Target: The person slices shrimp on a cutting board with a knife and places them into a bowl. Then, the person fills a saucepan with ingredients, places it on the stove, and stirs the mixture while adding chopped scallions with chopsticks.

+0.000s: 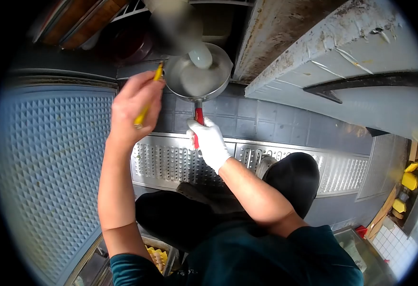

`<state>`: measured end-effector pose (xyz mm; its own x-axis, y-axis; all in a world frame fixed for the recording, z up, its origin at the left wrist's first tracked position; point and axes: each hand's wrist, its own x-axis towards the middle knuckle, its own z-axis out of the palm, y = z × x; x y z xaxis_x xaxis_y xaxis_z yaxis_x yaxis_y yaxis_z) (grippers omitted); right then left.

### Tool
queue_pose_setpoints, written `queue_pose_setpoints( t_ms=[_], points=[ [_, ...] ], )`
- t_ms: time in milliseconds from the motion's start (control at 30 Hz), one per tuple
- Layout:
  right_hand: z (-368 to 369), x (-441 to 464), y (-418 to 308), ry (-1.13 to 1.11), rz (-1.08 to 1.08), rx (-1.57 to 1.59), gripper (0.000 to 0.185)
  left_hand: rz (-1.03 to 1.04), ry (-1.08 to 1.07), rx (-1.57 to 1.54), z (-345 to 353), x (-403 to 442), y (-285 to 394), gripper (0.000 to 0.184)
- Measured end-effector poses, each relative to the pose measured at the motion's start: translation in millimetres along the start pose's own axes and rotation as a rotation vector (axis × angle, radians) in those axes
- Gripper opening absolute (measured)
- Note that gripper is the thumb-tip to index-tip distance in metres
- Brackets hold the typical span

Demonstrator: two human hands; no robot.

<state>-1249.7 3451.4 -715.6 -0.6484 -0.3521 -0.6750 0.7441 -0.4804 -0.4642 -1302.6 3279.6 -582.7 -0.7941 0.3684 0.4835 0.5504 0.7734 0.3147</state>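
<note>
Right grip, gloved, wrapped round the red handle of the pan; pan bowl just beyond it, seen over dark tiles past the far edge of the grate. Left grip, bare, closed on yellow stick, just beside pan's left rim. Blurred pale thing overhangs pan; can't tell what.

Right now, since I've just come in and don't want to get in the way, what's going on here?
Someone grips the red handle of a metal pan in a white-gloved right hand. The bare left hand holds a thin yellow tool beside it. A pale rounded thing shows over the pan's far side; whether it touches the pan, I can't tell.
</note>
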Motion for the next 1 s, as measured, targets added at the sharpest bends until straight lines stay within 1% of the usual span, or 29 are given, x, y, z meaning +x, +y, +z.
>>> queue_pose_setpoints(
  t_ms=[67, 167, 267, 367, 467, 500, 600, 667, 733, 800, 833, 867, 933, 1000],
  points=[
    [-2, 2, 4, -0.008, -0.016, -0.003, 0.018, 0.037, -0.108, 0.032, 12, 10, -5, 0.025],
    [-2, 3, 5, -0.022, -0.022, 0.005, 0.018, 0.01, -0.146, 0.02, 32, 26, -15, 0.027],
    [-4, 5, 6, -0.021, -0.028, -0.002, 0.018, -0.063, -0.025, -0.042, 56, 35, -35, 0.023],
    [-5, 3, 6, -0.02, -0.029, 0.008, 0.017, -0.478, 0.221, -0.431, 80, 37, -54, 0.019],
    [-5, 3, 5, -0.016, -0.027, 0.005, 0.016, -0.835, 0.605, -0.974, 73, 53, -43, 0.023],
    [-6, 3, 5, -0.013, -0.027, -0.001, 0.016, -0.851, 0.663, -1.026, 67, 54, -42, 0.027],
    [-6, 2, 5, -0.012, -0.037, -0.01, 0.017, -0.88, 0.739, -1.084, 42, 43, -26, 0.025],
    [-4, 2, 5, -0.004, -0.037, -0.009, 0.017, -0.865, 0.705, -1.05, 25, 27, -13, 0.025],
    [-5, 2, 5, 0.004, -0.037, -0.001, 0.017, -0.8, 0.565, -0.961, 17, 5, -8, 0.022],
    [-5, 2, 7, 0.0, -0.036, 0.004, 0.017, -0.384, 0.296, -0.608, 17, -3, -7, 0.018],
    [-6, 3, 7, -0.011, -0.038, 0.0, 0.017, -0.158, 0.143, -0.23, 12, 2, -9, 0.02],
    [-7, 4, 7, -0.022, -0.04, -0.004, 0.017, -0.126, 0.096, -0.06, 15, 6, -2, 0.02],
    [-7, 6, 9, -0.028, -0.043, -0.008, 0.016, -0.059, 0.015, -0.064, 29, 17, -5, 0.021],
    [-7, 7, 9, -0.017, -0.05, -0.009, 0.015, -0.079, 0.008, -0.05, 53, 28, -21, 0.021]
  ],
)
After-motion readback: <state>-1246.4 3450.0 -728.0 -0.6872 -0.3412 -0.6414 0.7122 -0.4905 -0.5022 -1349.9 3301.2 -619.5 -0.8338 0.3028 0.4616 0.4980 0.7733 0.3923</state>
